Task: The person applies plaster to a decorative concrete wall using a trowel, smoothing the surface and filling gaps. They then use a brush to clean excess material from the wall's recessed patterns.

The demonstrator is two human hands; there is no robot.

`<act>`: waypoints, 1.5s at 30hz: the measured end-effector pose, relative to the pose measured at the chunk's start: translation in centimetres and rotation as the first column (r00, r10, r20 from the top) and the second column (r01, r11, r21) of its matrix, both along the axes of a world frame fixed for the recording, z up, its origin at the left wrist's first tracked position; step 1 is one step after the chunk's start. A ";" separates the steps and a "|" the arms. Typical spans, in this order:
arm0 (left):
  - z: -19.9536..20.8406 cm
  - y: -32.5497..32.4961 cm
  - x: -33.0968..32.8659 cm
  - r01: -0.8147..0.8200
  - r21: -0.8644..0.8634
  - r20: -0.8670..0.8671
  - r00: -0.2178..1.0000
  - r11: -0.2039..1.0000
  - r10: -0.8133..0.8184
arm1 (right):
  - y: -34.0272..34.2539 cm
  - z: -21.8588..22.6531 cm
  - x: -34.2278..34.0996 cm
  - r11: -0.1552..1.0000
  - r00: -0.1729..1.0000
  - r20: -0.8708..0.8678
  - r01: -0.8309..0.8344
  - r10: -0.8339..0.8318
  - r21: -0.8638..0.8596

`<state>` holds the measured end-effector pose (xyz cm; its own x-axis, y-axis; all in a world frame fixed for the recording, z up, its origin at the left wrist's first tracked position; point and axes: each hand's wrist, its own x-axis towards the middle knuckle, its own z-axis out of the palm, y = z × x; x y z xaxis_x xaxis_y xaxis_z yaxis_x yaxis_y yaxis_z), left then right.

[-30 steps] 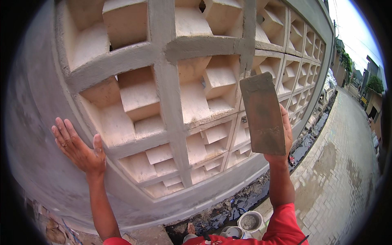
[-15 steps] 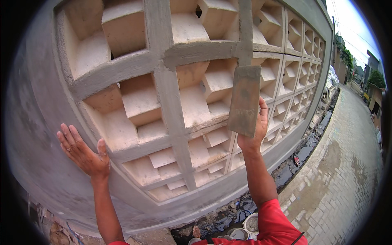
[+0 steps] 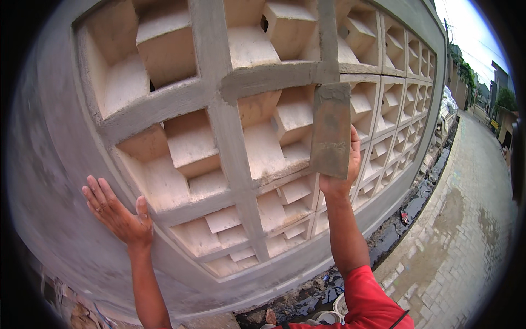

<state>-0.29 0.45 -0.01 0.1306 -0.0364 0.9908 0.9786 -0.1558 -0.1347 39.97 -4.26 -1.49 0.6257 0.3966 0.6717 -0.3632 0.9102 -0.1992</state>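
Observation:
My right hand (image 3: pixel 342 176) grips a flat, rectangular plastering float (image 3: pixel 331 131) from behind. Grey mortar smears its near face, and a wet lump lies along its top edge. That top edge is up against the grey mortar joint (image 3: pixel 327 72) between the cream openwork ventilation blocks (image 3: pixel 290 112); I cannot tell whether it touches. The float's handle and most of my fingers are hidden behind it. On the left, my left hand (image 3: pixel 123 219) is open, fingers stretched upward and thumb apart, against the smooth grey plastered wall (image 3: pixel 60 164).
A gutter (image 3: pixel 378 241) with dark water and rubble runs along the wall's foot. Pale buckets (image 3: pixel 329 317) stand low in front of me. Right of the gutter lies a paved lane (image 3: pixel 466 219). White sacks (image 3: pixel 448 100) are piled farther along the wall.
The float in my right hand has risen slightly along the wall toward the mortar joint. My left hand keeps its place on the wall, while the whole view has shifted a little.

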 end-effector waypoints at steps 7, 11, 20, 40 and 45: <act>0.0 -0.3 0.0 -0.002 -0.006 -0.004 1.000 1.000 0.002 | 0.4 -0.2 -1.2 1.000 0.998 -0.055 0.006 -0.007 -0.028; 0.1 -0.2 0.3 0.015 -0.005 -0.003 1.000 1.000 -0.015 | 0.0 -1.2 -1.5 1.000 1.000 0.012 -0.002 0.002 -0.007; 0.2 -0.4 0.4 0.001 -0.002 -0.003 1.000 1.000 -0.001 | -4.7 -2.4 5.2 0.989 0.985 0.127 -0.105 0.117 -0.100; 0.2 -0.6 0.6 -0.031 0.014 -0.018 0.999 0.999 0.031 | -3.5 -2.5 3.1 0.317 0.015 0.782 0.919 -0.624 0.235; 0.2 -0.4 0.3 -0.038 0.017 -0.022 0.999 0.999 0.039 | -4.8 -1.3 3.9 0.277 0.000 0.691 0.916 -0.723 0.290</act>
<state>0.04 0.01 0.15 0.1543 -0.0478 0.9869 0.9805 -0.1155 -0.1589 43.83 -9.10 -2.79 0.0941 0.0824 0.9922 0.9135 0.3891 -0.1189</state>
